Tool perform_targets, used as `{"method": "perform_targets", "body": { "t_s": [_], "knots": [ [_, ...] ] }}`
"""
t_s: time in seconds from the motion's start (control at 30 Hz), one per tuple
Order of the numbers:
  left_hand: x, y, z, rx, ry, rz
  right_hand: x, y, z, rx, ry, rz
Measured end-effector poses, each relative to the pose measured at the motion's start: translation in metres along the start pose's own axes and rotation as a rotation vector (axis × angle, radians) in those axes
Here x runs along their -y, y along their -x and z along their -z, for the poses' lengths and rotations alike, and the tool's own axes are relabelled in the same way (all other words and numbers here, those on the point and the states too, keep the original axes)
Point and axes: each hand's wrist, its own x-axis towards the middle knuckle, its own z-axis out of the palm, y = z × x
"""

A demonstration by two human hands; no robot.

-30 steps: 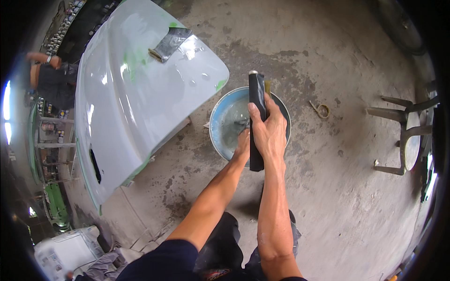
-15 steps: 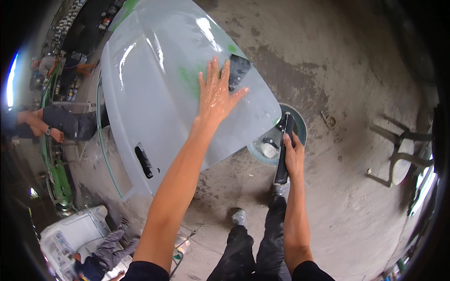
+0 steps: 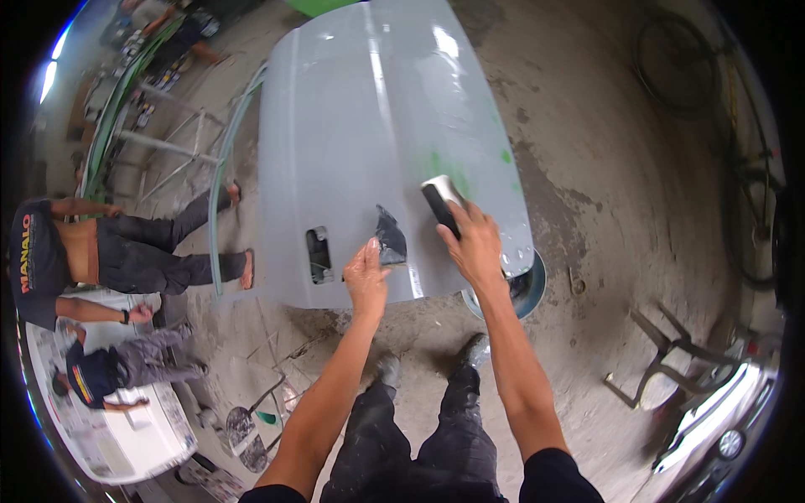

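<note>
A grey-primed car body panel point(image 3: 327, 126) with green patches fills the upper middle. My left hand point(image 3: 366, 281) is at its lower part, fingers closed on a dark wet sheet point(image 3: 392, 243), probably sandpaper, lying on the surface. To the right, my right hand point(image 3: 476, 256) grips a black and white sanding block point(image 3: 440, 197) on the panel. An opening point(image 3: 319, 256) in the panel is left of my left hand. A blue basin point(image 3: 534, 295) shows beneath the panel's lower right corner, partly hidden by my arm.
Two co-workers point(image 3: 117, 251) point(image 3: 126, 365) are at left, near a white car part point(image 3: 159, 432); another person point(image 3: 180, 33) is at upper left. A metal stand point(image 3: 172, 155) stands behind them. At right are a bicycle point(image 3: 746, 210), a chair point(image 3: 662, 352) and the concrete floor point(image 3: 570, 184).
My hands have moved from the basin onto the panel, which now sits centred in view. My left hand, spread out half a second ago, has closed on the sheet. The block is now on the surface.
</note>
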Motion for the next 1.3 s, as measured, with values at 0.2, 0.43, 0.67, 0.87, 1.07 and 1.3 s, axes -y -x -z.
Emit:
{"method": "perform_targets", "body": {
  "t_s": [0.2,0.43,0.67,0.87,1.07,1.3],
  "knots": [
    [0.005,-0.013,0.091,0.097,0.902,0.223,0.058,-0.078,-0.086,0.125,0.226,0.252],
    [0.023,-0.031,0.113,0.215,1.205,0.46,0.148,0.047,-0.113,0.291,-0.746,-0.241],
    [0.011,-0.082,0.22,0.36,0.649,0.406,0.222,0.039,-0.158,0.2,-0.895,-0.348],
    [-0.004,-0.161,0.3,0.508,0.272,0.145,0.255,0.006,-0.177,0.394,-0.637,-0.267],
    [-0.001,-0.15,0.312,0.549,0.498,0.283,0.271,-0.017,-0.216,0.547,-0.713,-0.299],
    [0.025,-0.218,0.275,0.082,0.038,-0.343,0.233,-0.122,-0.243,0.193,-0.051,0.091]
  ]
}}
